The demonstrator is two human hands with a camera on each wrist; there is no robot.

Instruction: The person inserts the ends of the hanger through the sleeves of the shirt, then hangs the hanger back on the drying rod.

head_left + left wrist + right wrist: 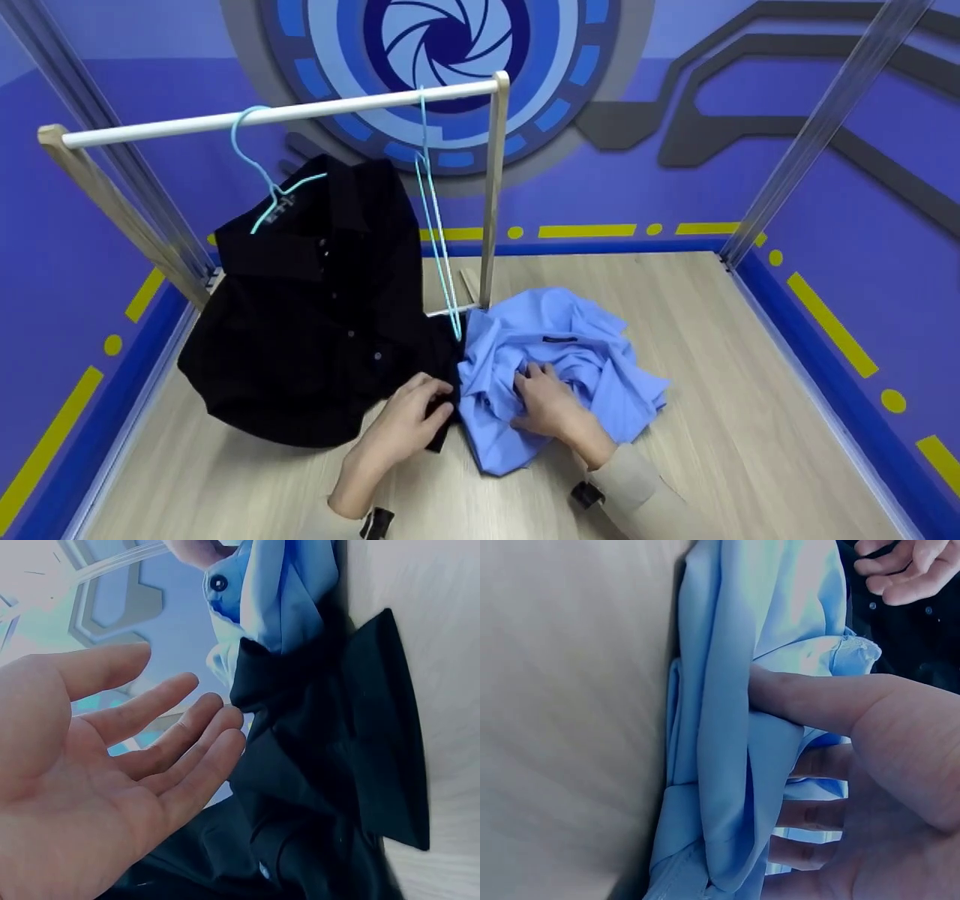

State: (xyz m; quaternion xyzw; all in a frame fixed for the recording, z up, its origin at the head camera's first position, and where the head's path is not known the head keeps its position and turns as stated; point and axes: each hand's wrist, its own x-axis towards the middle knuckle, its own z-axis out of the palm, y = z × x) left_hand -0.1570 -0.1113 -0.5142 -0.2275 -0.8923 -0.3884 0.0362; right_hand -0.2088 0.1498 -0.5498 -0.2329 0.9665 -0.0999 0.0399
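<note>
A light blue shirt (495,442) lies bunched on the wooden table, its collar label facing up. My right hand (551,405) reaches into its folds from the near side. In the right wrist view, my thumb and fingers dip behind the blue cloth (727,765), which hides their tips, so I cannot tell whether they grip it. My left hand (409,420) is beside the sleeve of a black shirt (300,337). The left wrist view shows those fingers loosely spread and holding nothing, close to the black cuff (390,735). A light-blue hanger (247,150) carries the black shirt.
A clothes rack with a white rail (172,129) and wooden posts stands at the back left. From the rail's right end hangs a bare light-blue hanger (439,225), its lower end reaching down between the two shirts. Blue patterned walls (645,187) enclose the table.
</note>
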